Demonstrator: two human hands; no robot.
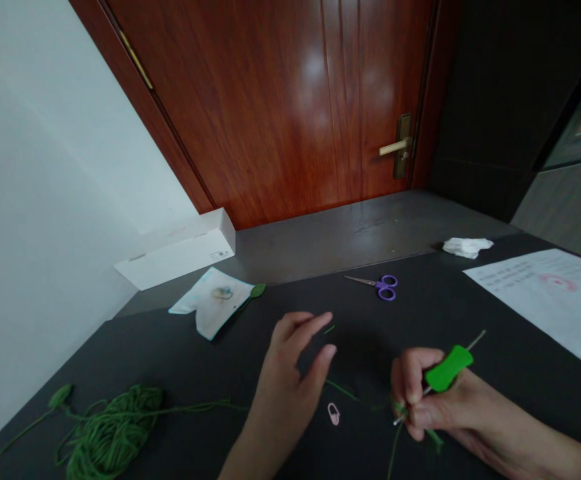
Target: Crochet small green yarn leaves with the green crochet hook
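Hook [449, 369], with a fat green handle, sits to the right of the pink clip [333, 414], and we have it gripped in our right hand [445, 408], between thumb and fingers. Its long axis runs on a slant: the tip is the end nearer the clip, while the bare shaft at the other end points farther right and away from us. Green yarn [400, 409] sits at our fingertips beside the tip, likewise right of the clip.

Our left hand [290, 381] is just left of the clip, well apart from the hook, thumb and forefinger spread with a clear gap. A short strand [329, 329] shows by the forefinger's tip, beyond the clip; whether they touch, we cannot tell. So the clip lies between our hands. On the worktop [195, 365], scissors [385, 288] lie beyond the clip, to its right; the yarn ball [115, 430] lies well to its left.
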